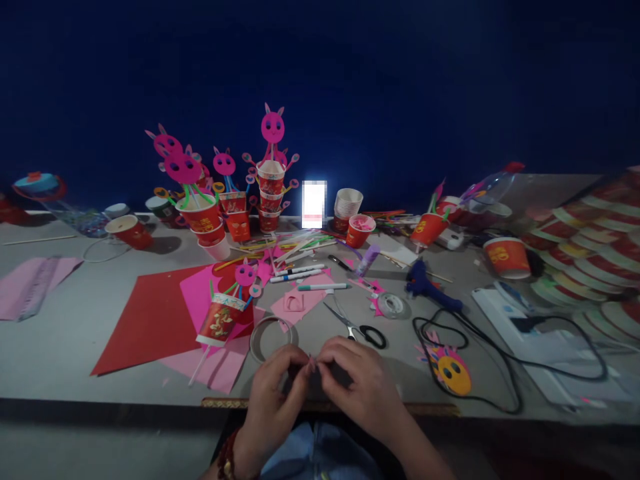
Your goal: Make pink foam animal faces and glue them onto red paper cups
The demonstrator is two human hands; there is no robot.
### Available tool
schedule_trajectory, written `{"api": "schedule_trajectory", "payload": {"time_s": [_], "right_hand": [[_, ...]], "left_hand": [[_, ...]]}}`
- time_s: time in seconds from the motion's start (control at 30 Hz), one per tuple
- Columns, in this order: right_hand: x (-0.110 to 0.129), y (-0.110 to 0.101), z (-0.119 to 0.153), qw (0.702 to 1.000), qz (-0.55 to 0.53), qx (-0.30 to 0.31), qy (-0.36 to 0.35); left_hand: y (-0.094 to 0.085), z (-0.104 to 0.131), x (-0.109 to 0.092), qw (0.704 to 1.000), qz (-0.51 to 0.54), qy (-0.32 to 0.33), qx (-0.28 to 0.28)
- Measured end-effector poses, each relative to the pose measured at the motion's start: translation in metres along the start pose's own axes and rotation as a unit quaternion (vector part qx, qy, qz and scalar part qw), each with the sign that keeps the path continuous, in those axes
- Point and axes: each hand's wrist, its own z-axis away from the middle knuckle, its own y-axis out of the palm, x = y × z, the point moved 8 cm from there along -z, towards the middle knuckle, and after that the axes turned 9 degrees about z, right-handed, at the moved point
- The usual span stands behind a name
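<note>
Close together over the table's front edge, my left hand (283, 383) and my right hand (357, 380) pinch a tiny pinkish piece (312, 362) between their fingertips. Its shape is mostly hidden by the fingers. Just beyond my left hand lies a roll of tape (253, 341) on its side. Black-handled scissors (373, 336) rest partly spread beyond my right hand. To the left, a red paper cup figure (220, 319) with a pink round head and a white stick lies on pink and red paper sheets (145, 320).
A blue glue gun (433, 287) and black cord (505, 360) lie right, by a yellow paper face (454, 373). Markers (323, 287), a clear tape roll (393, 305) and a purple glue stick (367, 260) lie centrally. Cup figures (270, 180) stand behind; stacked cups (595, 233) occupy the right.
</note>
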Motion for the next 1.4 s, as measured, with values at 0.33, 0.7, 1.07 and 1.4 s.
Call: {"api": "schedule_trajectory", "payload": {"time_s": [0.33,0.7,1.07,1.4], "right_hand": [[-0.036,-0.025,0.001,0.991,0.049,-0.106,0.069],[-0.043,-0.012,0.009,0.992,0.023,-0.065,0.104],[0.001,-0.005,0.006,0.971,-0.212,-0.098,0.048],[0.02,-0.011,0.012,0.992,-0.031,-0.106,-0.059]], "left_hand": [[0.001,0.003,0.025,0.935,0.326,-0.138,-0.032],[0.009,0.005,0.028,0.887,0.434,-0.151,-0.042],[0.01,0.008,0.028,0.89,0.425,-0.155,-0.051],[0.008,0.012,0.034,0.871,0.443,-0.195,-0.087]]}}
